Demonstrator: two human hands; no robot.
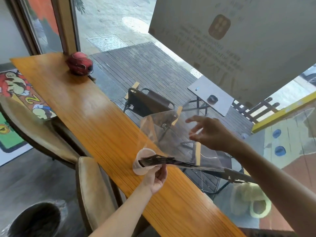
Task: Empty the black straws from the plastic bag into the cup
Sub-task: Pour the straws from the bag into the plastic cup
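Both hands up: L hand (pixel 156 177) pinches black straws (pixel 164 161) at cup (pixel 142 161) rim; R hand (pixel 210 132) spread, fingers loose by clear plastic bag (pixel 171 134), above bench (pixel 89 117).

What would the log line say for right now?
step: tipping straws into cup | left hand: pinches bag mouth at cup | right hand: open by raised bag end | straws: partly in cup

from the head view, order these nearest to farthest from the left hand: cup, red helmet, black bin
1. cup: right at the left hand, on the wooden counter.
2. black bin: on the floor, lower left.
3. red helmet: far end of the counter, by the window.
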